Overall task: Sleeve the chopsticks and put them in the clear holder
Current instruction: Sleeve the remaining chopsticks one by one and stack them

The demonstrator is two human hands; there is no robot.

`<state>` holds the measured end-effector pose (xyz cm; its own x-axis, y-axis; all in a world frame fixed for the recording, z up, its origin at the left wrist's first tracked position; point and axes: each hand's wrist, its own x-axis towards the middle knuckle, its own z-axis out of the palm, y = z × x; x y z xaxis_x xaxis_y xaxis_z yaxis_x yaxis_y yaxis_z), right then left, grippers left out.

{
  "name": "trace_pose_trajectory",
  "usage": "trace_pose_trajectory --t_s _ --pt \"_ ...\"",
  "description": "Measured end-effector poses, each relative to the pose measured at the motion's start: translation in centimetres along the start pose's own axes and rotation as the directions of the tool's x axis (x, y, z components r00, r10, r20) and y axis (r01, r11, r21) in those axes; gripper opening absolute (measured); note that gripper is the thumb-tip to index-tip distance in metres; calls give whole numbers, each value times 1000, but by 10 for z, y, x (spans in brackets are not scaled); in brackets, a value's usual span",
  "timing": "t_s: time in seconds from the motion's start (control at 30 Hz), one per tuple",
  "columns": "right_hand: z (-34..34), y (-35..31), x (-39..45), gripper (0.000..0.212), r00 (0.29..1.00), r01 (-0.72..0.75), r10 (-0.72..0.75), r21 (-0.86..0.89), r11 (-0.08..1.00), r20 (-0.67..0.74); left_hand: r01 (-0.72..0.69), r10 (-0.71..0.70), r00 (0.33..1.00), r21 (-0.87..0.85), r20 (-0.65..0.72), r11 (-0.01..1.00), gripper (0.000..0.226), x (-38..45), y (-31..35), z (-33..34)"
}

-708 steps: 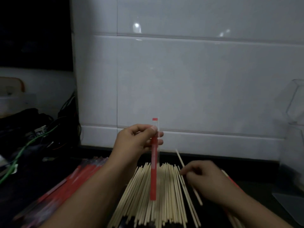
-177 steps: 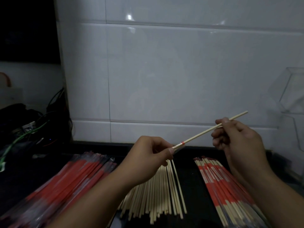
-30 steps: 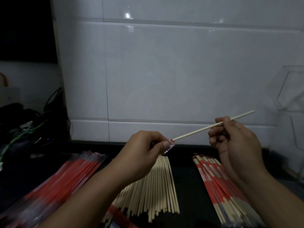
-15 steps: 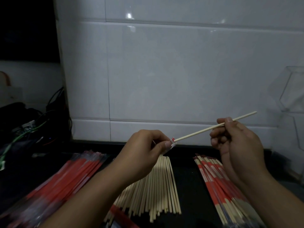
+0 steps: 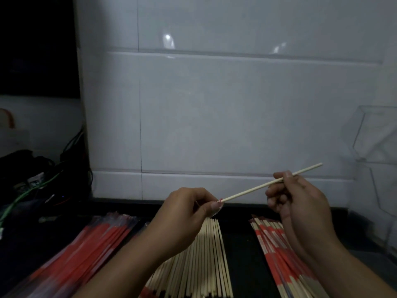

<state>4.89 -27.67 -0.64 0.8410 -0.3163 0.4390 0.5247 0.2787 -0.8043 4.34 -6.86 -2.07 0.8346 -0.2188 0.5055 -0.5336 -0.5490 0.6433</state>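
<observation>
A white tiled wall (image 5: 236,115) fills the upper frame. Tangled cables (image 5: 32,186) sit at the left edge on the dark tabletop (image 5: 242,244).

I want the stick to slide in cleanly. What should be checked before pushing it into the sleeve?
1. Right hand pinches the chopstick near its far end: ok.
2. Left hand pinches the sleeve mouth: ok.
3. Chopstick tip meets the mouth: ok.
4. Mouth actually open: cannot tell, fingers cover it.
5. Rest of sleeve straight: cannot tell, hidden behind the left hand.
6. Clear holder within sight at right: ok.
</observation>
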Motion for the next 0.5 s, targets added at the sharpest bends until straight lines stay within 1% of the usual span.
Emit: trace_pose_trajectory --t_s 0.17,0.5 --pt "-1 -1 2 25 1000 -7 7 -1 1000 -21 2 -2 1000 -43 -7 999 13 1 2 1" --pt "-3 1 3 26 1000 -13 13 -23 1000 -7 19 -18 1000 -25 8 1000 10 0 3 0"
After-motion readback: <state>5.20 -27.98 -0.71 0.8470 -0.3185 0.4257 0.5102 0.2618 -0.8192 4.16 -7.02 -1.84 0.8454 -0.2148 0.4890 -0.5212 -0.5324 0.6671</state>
